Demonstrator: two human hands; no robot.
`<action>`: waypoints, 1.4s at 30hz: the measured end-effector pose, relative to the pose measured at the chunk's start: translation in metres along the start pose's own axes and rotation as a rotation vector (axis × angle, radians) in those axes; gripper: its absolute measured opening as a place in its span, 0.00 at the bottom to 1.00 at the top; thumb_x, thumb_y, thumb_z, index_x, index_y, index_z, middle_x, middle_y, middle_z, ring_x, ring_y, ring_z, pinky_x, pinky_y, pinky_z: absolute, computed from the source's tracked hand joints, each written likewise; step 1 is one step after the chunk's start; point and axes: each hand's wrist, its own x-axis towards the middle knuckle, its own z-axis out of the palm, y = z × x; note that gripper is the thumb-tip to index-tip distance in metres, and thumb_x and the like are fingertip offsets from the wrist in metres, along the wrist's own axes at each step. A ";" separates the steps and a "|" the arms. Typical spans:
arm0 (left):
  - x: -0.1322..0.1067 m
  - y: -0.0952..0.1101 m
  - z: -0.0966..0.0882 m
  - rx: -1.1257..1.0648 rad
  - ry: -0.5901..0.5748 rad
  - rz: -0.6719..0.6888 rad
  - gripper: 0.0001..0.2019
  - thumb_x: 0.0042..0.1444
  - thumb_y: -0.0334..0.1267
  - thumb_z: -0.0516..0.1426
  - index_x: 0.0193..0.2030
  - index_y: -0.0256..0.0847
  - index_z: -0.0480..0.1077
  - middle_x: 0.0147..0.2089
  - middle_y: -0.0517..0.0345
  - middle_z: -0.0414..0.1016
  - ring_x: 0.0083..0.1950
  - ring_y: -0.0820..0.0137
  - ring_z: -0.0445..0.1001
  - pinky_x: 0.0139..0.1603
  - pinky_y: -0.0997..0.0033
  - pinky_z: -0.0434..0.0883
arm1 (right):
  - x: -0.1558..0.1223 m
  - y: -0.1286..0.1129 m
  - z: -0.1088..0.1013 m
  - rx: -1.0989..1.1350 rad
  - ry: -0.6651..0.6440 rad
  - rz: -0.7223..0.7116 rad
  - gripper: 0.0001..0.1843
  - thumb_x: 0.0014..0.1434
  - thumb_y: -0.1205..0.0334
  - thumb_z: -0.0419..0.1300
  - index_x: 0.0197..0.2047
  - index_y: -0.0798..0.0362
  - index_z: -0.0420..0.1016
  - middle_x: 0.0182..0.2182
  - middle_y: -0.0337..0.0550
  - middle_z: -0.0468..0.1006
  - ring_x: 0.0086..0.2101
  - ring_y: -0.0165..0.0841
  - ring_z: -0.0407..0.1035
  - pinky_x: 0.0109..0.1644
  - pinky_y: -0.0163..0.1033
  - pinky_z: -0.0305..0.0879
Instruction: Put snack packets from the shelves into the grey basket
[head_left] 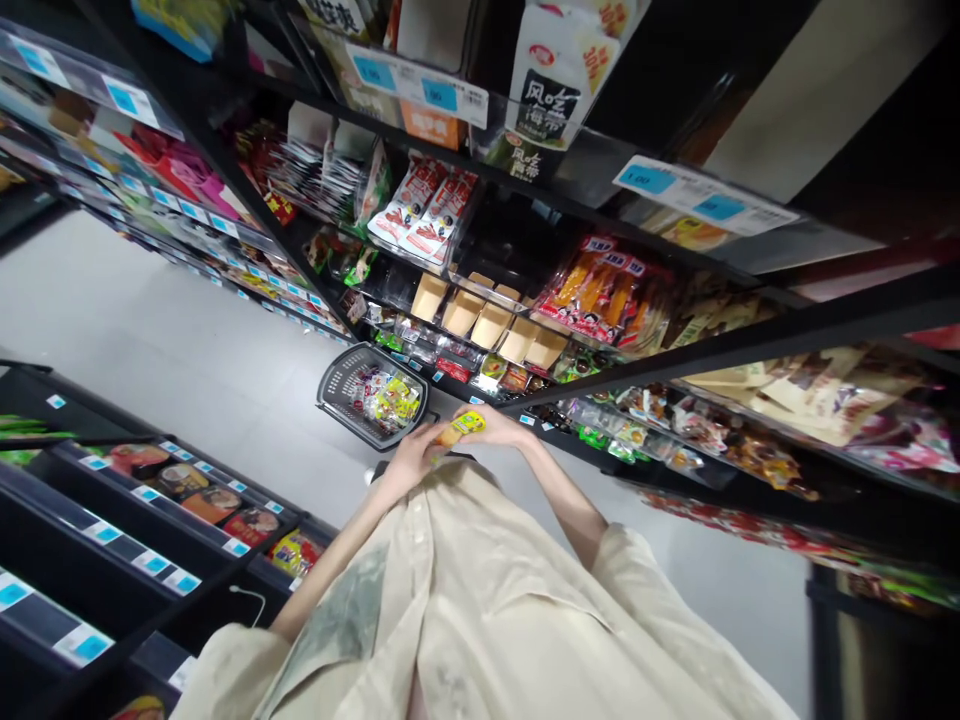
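Note:
A small yellow snack packet (466, 424) with an orange-brown lower part is held between my two hands, close to my waist. My left hand (417, 452) grips its lower left end. On the packet's right side, the fingers of my right hand (491, 424) close around its upper edge. Just beyond my hands, on the floor, stands a dark grey shopping basket (335, 378). Inside it lie several small snack packets (390, 398), many of them yellow, others white and red. The print on the held packet is too small to read.
Ahead and to the right rise black snack shelves (570, 385) with price tags and several cardboard boxes (491, 325). A slanting black shelf post (720, 345) crosses on the right. Lower left is another shelf unit (172, 500) with packaged food. Grey floor (187, 320) runs between them.

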 end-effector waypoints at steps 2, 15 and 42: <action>0.001 -0.001 -0.008 0.035 0.040 0.029 0.24 0.64 0.34 0.56 0.66 0.46 0.73 0.58 0.49 0.77 0.56 0.60 0.78 0.61 0.62 0.73 | 0.001 -0.001 0.005 0.032 0.038 -0.013 0.30 0.44 0.46 0.77 0.45 0.55 0.77 0.38 0.41 0.81 0.38 0.36 0.74 0.44 0.40 0.72; -0.017 -0.020 -0.021 0.030 -0.058 -0.136 0.37 0.50 0.30 0.60 0.71 0.43 0.68 0.53 0.49 0.85 0.48 0.55 0.83 0.52 0.64 0.76 | 0.019 0.016 0.065 0.203 -0.125 0.259 0.27 0.37 0.48 0.80 0.36 0.58 0.82 0.30 0.40 0.82 0.30 0.32 0.72 0.38 0.38 0.71; -0.139 -0.187 0.097 -0.331 0.205 -1.033 0.24 0.54 0.57 0.52 0.47 0.43 0.75 0.42 0.52 0.87 0.45 0.56 0.84 0.51 0.59 0.77 | 0.109 0.188 -0.121 -1.152 0.761 0.594 0.27 0.59 0.70 0.52 0.60 0.59 0.75 0.49 0.69 0.80 0.53 0.54 0.73 0.58 0.59 0.65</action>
